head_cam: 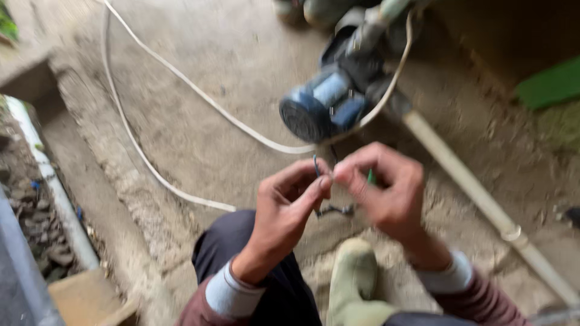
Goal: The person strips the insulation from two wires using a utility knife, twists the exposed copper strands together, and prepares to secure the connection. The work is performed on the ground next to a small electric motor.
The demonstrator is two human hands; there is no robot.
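My left hand (284,208) and my right hand (386,190) meet fingertip to fingertip in the middle of the head view. Between them they pinch a thin dark wire (316,166) whose end sticks up above my left fingers; a further stretch of it hangs below at the wire's lower part (335,210). A small green piece (370,177) shows behind my right fingers; what it is I cannot tell. A blue and grey water pump (329,99) lies on the concrete floor just beyond my hands. The picture is blurred.
A white cable (181,78) loops over the concrete floor toward the pump. A pale pipe (465,181) runs from the pump to the lower right. A drainage channel with a white pipe (51,181) lies at left. My knee (241,235) and boot (356,278) are below.
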